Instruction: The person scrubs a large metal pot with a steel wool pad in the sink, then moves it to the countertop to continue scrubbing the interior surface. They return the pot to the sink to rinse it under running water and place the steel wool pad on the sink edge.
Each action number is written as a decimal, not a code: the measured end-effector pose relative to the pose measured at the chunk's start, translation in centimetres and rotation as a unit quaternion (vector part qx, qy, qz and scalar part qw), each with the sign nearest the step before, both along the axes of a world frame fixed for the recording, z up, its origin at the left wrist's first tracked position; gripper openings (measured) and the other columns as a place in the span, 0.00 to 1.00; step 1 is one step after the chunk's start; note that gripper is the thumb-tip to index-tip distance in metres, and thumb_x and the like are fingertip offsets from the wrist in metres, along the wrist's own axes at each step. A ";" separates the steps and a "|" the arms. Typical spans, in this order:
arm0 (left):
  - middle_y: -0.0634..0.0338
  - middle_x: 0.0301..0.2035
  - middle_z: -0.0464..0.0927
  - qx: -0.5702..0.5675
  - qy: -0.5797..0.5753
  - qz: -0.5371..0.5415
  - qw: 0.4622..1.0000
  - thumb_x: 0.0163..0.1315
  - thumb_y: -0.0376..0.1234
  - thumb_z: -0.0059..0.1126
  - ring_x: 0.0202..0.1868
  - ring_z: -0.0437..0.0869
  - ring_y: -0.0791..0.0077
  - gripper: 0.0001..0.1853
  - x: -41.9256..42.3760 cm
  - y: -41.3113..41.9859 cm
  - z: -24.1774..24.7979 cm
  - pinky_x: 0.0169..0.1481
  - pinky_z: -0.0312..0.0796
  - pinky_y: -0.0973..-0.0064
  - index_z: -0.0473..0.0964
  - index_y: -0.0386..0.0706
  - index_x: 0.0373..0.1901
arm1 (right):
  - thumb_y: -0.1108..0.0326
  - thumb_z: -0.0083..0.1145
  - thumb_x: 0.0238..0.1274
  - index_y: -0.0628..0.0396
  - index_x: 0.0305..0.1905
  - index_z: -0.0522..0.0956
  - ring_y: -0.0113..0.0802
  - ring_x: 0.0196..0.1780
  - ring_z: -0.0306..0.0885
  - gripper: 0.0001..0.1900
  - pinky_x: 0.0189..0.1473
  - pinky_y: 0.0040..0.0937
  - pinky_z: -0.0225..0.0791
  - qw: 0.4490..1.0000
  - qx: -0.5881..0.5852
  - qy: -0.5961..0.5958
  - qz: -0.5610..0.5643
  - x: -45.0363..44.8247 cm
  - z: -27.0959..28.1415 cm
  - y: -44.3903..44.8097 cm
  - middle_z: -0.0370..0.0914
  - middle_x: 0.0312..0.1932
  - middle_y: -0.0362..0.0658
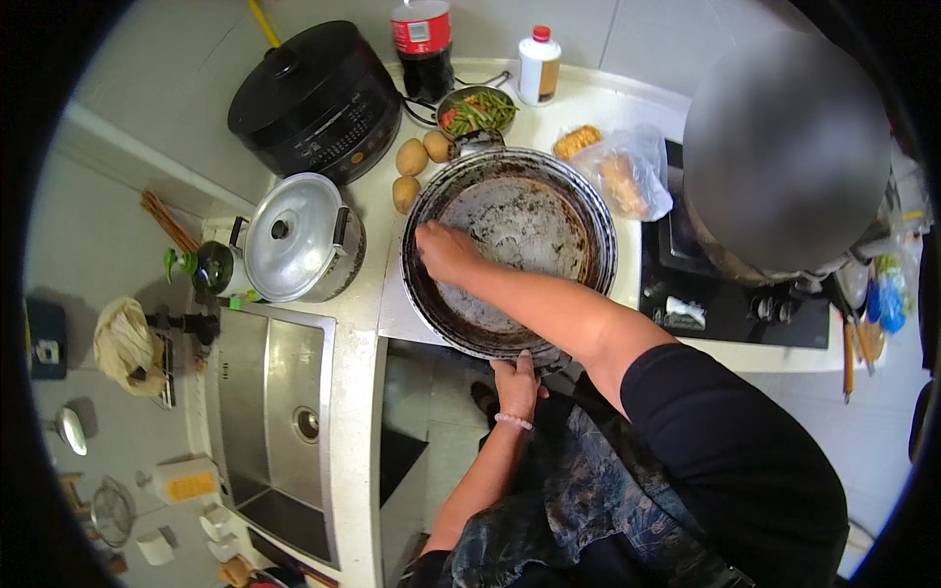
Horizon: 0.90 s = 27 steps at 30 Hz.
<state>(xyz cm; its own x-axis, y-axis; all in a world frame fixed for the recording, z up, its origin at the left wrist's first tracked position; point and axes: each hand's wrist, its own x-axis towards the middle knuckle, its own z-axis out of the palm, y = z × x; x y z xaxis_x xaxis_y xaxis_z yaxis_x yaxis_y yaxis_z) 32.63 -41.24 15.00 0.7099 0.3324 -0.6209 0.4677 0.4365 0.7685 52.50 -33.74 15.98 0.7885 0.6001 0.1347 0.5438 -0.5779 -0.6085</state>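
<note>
A large round metal pan (518, 246), scorched and stained dark inside, sits on the counter with its near edge reaching past the counter's front. My right hand (447, 253) is inside it, fingers curled against the left inner wall. Whether something is held under those fingers is hidden. At the near rim, my left hand (517, 386) grips the pan, thumb up on the edge. A beaded bracelet (513, 421) circles that wrist. One pan handle (478, 142) points to the back wall.
Several potatoes (412, 157) lie beside the pan, near a bowl of green beans (479, 112). A lidded pot (294, 235) and black electric cooker (312, 103) stand left. Plastic-bagged food (625, 176) lies right, before the stove (728, 312). The steel sink (283, 411) is at left.
</note>
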 end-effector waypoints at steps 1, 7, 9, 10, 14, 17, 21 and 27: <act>0.59 0.28 0.66 0.002 0.006 0.005 1.000 0.64 0.33 0.48 0.15 0.64 0.75 0.13 -0.1 0.1 0.1 0.13 0.63 0.75 0.56 0.43 0.44 | 0.75 0.46 0.50 0.62 0.38 0.70 0.53 0.47 0.73 0.08 0.47 0.45 0.69 0.997 0.016 0.029 -0.064 0.6 -0.3 0.5 0.73 0.41 0.56; 0.60 0.30 0.66 -0.043 0.016 -0.006 0.999 0.62 0.34 0.51 0.19 0.66 0.74 0.12 -0.1 1.4 0.7 0.16 0.62 0.76 0.58 0.45 0.40 | 0.72 0.48 0.48 0.52 0.32 0.76 0.52 0.40 0.77 0.07 0.40 0.48 0.69 0.988 0.014 0.086 0.131 -3.5 -1.6 -2.3 0.77 0.33 0.50; 0.60 0.30 0.66 -0.048 0.010 -0.010 0.999 0.62 0.34 0.51 0.19 0.66 0.74 0.12 -0.4 1.8 0.3 0.16 0.61 0.75 0.57 0.45 0.40 | 0.71 0.48 0.48 0.50 0.33 0.76 0.49 0.43 0.76 0.07 0.41 0.47 0.68 0.967 -0.044 0.123 0.218 -5.5 -1.5 -4.8 0.76 0.35 0.50; 0.60 0.30 0.65 -0.048 0.016 -0.007 0.999 0.62 0.34 0.51 0.19 0.66 0.74 0.12 -0.4 1.8 0.3 0.17 0.61 0.75 0.57 0.46 0.40 | 0.71 0.48 0.49 0.51 0.34 0.75 0.48 0.45 0.75 0.07 0.42 0.46 0.68 0.964 -0.036 0.093 0.248 -5.9 -1.3 -6.2 0.76 0.37 0.49; 0.60 0.31 0.65 -0.046 0.033 -0.003 0.998 0.63 0.35 0.51 0.19 0.65 0.74 0.13 -0.4 1.6 0.7 0.18 0.61 0.75 0.57 0.46 0.40 | 0.70 0.48 0.51 0.55 0.36 0.73 0.48 0.48 0.72 0.06 0.44 0.45 0.68 0.957 -0.027 -0.019 0.288 -5.9 0.2 -5.9 0.74 0.38 0.49; 0.60 0.31 0.65 -0.047 0.024 -0.020 0.998 0.63 0.35 0.51 0.18 0.65 0.75 0.13 -0.1 1.1 1.3 0.18 0.61 0.75 0.57 0.46 0.40 | 0.70 0.47 0.52 0.57 0.35 0.72 0.49 0.48 0.72 0.06 0.44 0.44 0.69 0.989 0.024 -0.049 0.135 -3.3 -1.4 -2.4 0.73 0.37 0.49; 0.60 0.30 0.66 -0.035 0.029 -0.008 0.999 0.63 0.35 0.51 0.17 0.66 0.74 0.14 -0.6 1.4 0.8 0.17 0.61 0.75 0.55 0.44 0.41 | 0.73 0.45 0.53 0.60 0.36 0.73 0.48 0.45 0.75 0.08 0.42 0.43 0.73 0.999 0.017 0.001 -0.052 -0.2 -0.2 0.7 0.75 0.41 0.51; 0.60 0.29 0.66 -0.044 0.030 -0.004 0.999 0.63 0.34 0.52 0.17 0.64 0.75 0.14 -0.3 1.3 1.6 0.18 0.60 0.75 0.57 0.43 0.41 | 0.73 0.51 0.46 0.56 0.34 0.77 0.48 0.43 0.77 0.08 0.42 0.42 0.73 0.999 0.019 0.033 -0.009 -1.4 -0.8 0.4 0.78 0.36 0.50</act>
<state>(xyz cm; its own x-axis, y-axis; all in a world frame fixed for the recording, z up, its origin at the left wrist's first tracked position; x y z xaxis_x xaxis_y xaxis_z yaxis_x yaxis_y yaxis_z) 32.35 -39.92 16.63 0.6732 0.2703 -0.6883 0.5146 0.4972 0.6985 51.05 -33.36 15.15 0.8065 0.5819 0.1047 0.4919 -0.5623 -0.6647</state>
